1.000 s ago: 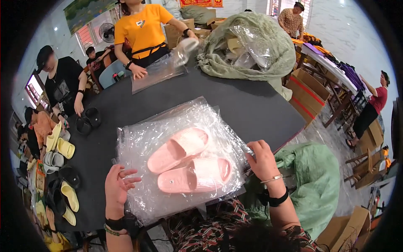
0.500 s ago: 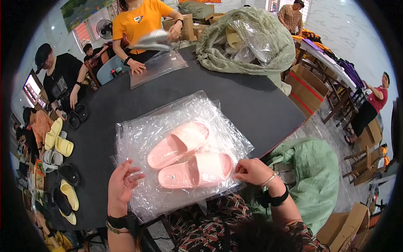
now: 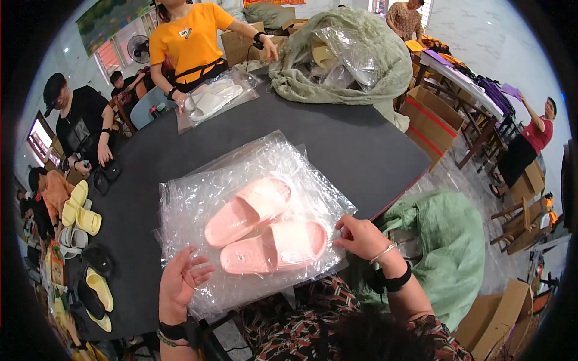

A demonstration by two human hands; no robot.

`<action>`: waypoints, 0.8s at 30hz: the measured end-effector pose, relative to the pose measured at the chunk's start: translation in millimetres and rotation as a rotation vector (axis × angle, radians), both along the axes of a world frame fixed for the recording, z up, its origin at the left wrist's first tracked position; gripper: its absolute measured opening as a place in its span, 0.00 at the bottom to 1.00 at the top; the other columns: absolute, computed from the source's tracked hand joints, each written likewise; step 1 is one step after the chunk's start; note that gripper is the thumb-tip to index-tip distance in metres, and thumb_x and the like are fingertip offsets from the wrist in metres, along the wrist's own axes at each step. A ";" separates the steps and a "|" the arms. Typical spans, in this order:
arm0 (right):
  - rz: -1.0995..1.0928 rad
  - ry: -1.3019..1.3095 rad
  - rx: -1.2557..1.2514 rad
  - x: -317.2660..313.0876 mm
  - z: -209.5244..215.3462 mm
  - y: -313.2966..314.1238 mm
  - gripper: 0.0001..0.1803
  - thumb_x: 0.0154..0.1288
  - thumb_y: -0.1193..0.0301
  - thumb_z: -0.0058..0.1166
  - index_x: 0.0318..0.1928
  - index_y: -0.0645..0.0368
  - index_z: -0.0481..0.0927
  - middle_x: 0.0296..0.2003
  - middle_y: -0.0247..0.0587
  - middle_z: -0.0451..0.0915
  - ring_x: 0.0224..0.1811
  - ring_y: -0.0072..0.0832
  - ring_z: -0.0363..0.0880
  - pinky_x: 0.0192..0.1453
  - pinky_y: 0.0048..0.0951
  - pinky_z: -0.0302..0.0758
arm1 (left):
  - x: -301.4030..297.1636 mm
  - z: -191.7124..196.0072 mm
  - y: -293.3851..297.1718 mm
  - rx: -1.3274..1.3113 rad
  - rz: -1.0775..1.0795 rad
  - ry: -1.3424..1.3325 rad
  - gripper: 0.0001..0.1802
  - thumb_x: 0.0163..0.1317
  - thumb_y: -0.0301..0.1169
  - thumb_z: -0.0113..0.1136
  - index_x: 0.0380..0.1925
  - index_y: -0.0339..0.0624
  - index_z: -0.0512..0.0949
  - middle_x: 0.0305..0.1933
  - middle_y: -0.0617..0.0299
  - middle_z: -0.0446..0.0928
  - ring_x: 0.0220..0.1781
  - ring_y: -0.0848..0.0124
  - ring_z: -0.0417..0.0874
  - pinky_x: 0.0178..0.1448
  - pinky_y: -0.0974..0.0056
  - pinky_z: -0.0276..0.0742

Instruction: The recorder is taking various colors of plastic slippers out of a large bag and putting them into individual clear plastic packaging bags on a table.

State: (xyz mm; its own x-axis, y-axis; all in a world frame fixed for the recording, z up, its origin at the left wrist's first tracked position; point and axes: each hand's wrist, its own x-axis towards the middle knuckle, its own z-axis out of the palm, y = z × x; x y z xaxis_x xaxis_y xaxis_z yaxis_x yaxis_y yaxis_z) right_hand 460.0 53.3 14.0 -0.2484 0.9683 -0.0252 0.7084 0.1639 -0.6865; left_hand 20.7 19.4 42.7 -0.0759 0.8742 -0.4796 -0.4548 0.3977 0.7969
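Observation:
A pair of pale pink slide slippers (image 3: 248, 255) lies side by side on the table in front of me, amid a stack of clear plastic bags (image 3: 198, 198). Whether a layer of film covers the slippers, I cannot tell. My left hand (image 3: 183, 280) is palm up over the bags' near left part, fingers spread and holding nothing. By the bags' right edge, close to the end of one slipper, is my right hand (image 3: 364, 239). Its fingers are bent, with thumb and forefinger apart.
A dark table (image 3: 349, 138) carries a green woven sack (image 3: 283, 78) of bagged goods at the back. Yellow slippers (image 3: 89, 221) and black ones line its left side. Across, a person in orange (image 3: 189, 39) handles bagged white slippers (image 3: 220, 99). Another green sack (image 3: 448, 246) stands at my right.
My right hand has shifted slightly away from me along the bags' edge, its fingers loosening. Across the table, the person has laid white slippers down on a clear bag. My view has shifted slightly.

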 end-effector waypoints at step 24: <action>0.027 0.200 0.042 -42.1 21.0 21.6 0.20 0.61 0.72 0.65 0.51 0.62 0.72 0.29 0.40 0.80 0.30 0.28 0.81 0.38 0.29 0.77 | -1.0 51.2 27.3 0.215 0.057 0.135 0.16 0.74 0.40 0.47 0.52 0.40 0.72 0.40 0.49 0.82 0.34 0.54 0.87 0.31 0.65 0.81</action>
State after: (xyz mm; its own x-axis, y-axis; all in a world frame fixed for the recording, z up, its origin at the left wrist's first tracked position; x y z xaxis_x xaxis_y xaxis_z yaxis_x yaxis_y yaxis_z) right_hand 417.9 74.9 35.0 -0.2703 0.9604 0.0675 0.5535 0.2124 -0.8053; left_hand 19.7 46.7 93.9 -0.1782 0.9476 -0.2650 -0.3552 0.1892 0.9154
